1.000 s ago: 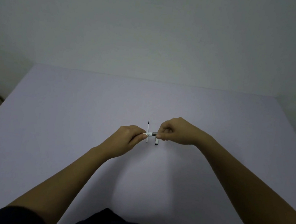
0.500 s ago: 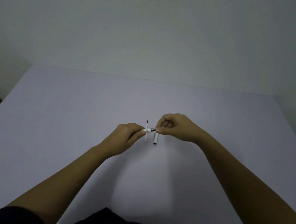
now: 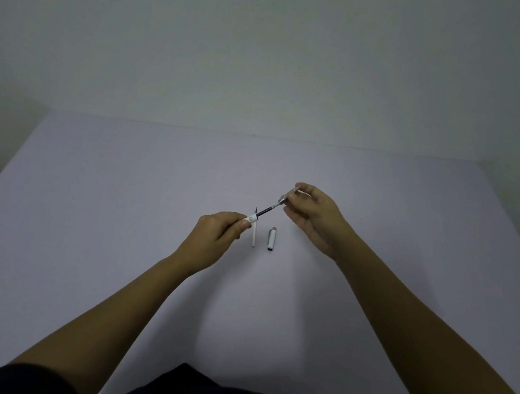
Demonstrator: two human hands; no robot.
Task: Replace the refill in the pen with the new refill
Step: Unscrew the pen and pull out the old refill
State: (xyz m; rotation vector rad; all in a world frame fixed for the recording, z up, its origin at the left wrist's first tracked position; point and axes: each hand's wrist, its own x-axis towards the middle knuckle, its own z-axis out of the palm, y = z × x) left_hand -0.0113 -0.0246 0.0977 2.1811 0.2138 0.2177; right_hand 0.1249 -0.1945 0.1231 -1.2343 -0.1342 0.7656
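Note:
My left hand (image 3: 216, 235) grips the white pen barrel (image 3: 251, 219), whose open end points up and to the right. A dark refill (image 3: 266, 211) sticks out of that end. Its far end carries the silvery tip section (image 3: 285, 198), pinched in the fingers of my right hand (image 3: 313, 215). On the table between my hands lie a thin white spare refill (image 3: 254, 236) with a dark tip and, right of it, the white pen cap (image 3: 271, 239).
The pale lilac table (image 3: 122, 214) runs to a grey wall at the back. My forearms cross the near half of the table. A dark edge of some object shows at the far right border.
My hands were close together on the pen. The right hand has pulled up and to the right, drawing the tip section and dark refill out of the barrel.

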